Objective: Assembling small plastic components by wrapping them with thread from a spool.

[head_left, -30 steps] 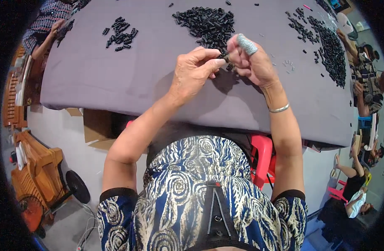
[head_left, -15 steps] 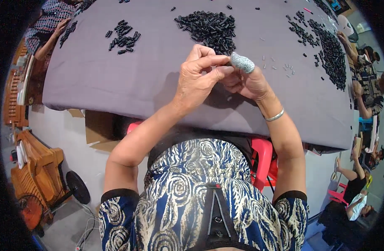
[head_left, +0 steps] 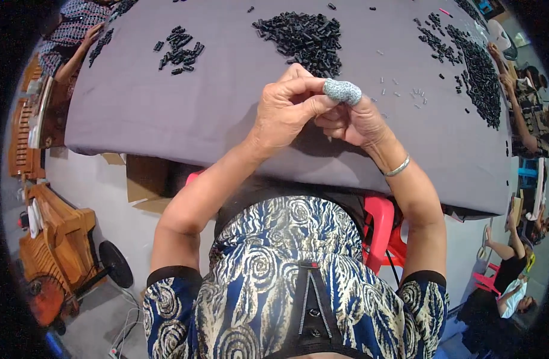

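Observation:
My left hand (head_left: 286, 106) and my right hand (head_left: 361, 119) meet over the near part of the grey-covered table. The left thumb and index finger are pinched together, touching the right hand's fingertips. A grey knitted finger cover (head_left: 343, 91) wraps a finger of my right hand, whose other fingers curl inward. What the two hands hold between them is hidden by the fingers. Just beyond them lies a large heap of small black cylindrical pieces (head_left: 304, 39). Several tiny clear pins (head_left: 417, 96) are scattered on the cloth to the right of my right hand.
A smaller cluster of black pieces (head_left: 180, 52) lies at left, and a long heap (head_left: 481, 87) runs along the right side. Other people's arms (head_left: 83, 54) reach in at both table ends. A red plastic chair (head_left: 379, 230) is under me; a wooden bench (head_left: 56, 233) stands at left.
My right hand's covered finger has tipped downward and toward my left fingertips. Both hands remain together, and the whole view has shifted slightly.

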Tool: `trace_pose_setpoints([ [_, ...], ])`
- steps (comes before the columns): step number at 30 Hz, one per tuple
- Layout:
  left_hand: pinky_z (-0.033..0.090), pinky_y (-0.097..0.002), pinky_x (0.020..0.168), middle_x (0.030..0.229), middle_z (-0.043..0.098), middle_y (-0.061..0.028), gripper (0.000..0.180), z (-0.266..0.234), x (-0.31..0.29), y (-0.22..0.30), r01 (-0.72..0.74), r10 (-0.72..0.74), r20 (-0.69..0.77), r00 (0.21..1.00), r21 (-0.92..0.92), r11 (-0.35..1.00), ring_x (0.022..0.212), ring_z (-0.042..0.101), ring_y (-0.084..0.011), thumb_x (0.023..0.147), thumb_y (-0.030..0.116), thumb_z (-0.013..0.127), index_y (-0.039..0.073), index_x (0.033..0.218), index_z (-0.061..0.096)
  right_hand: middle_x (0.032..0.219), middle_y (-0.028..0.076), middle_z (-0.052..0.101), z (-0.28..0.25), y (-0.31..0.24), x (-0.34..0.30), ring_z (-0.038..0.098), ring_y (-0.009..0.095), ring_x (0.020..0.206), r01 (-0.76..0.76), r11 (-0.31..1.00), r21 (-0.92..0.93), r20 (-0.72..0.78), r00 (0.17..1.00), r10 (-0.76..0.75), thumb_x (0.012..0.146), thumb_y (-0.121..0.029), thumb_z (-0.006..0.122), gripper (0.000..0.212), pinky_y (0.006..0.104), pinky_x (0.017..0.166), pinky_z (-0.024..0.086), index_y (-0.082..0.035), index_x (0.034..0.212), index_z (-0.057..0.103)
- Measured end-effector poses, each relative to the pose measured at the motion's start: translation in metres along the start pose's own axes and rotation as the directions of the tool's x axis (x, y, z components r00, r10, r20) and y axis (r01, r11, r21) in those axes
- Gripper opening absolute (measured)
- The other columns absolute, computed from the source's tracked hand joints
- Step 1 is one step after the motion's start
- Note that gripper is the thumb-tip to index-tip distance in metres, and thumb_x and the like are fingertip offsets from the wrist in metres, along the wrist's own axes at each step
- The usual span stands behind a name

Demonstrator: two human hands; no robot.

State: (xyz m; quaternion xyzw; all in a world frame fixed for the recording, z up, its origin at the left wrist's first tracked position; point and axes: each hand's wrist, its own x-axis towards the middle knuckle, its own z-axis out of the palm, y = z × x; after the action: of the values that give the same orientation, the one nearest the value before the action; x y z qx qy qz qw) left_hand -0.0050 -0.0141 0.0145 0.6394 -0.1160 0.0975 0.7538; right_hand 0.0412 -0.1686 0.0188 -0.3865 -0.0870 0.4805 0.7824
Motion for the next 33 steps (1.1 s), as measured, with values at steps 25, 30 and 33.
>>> trace_pose_setpoints([
  [25,0.045,-0.0245,0.064,0.081,0.057,-0.0048,0.017,-0.067,0.027,0.007,-0.072,0.191,-0.088,0.978,0.713,0.697,0.071,0.054,-0.012,0.08,0.003,0.064,0.002,0.097,0.066,0.055,-0.008,0.034,-0.048,-0.058,-0.012,0.027,0.002,0.046,0.591,0.68,-0.435,-0.365,0.574,-0.733,0.092,-0.007,0.05,0.014,0.018,0.038,0.02,-0.006,0.078,0.053],
  [30,0.043,-0.0248,0.061,0.077,0.056,-0.003,0.014,-0.026,0.013,0.004,-0.093,0.076,0.054,0.996,0.648,0.756,0.068,0.053,-0.0108,0.078,0.002,0.065,0.003,0.092,0.067,0.057,-0.008,0.037,-0.049,-0.071,-0.024,0.029,0.001,0.049,0.22,0.677,-0.702,-0.333,0.739,-0.585,0.089,-0.013,0.056,0.015,0.0191,0.041,0.022,-0.007,0.075,0.056],
  [33,0.043,-0.025,0.06,0.076,0.056,-0.0031,0.014,-0.02,0.009,0.005,-0.067,0.036,0.06,0.998,0.666,0.743,0.068,0.053,-0.0106,0.078,0.002,0.065,0.003,0.092,0.067,0.061,-0.007,0.049,-0.041,-0.07,-0.03,0.041,0.002,0.056,0.029,0.375,-0.927,-0.122,0.92,-0.371,0.083,-0.014,0.064,0.014,0.0203,0.047,0.031,-0.004,0.074,0.06],
])
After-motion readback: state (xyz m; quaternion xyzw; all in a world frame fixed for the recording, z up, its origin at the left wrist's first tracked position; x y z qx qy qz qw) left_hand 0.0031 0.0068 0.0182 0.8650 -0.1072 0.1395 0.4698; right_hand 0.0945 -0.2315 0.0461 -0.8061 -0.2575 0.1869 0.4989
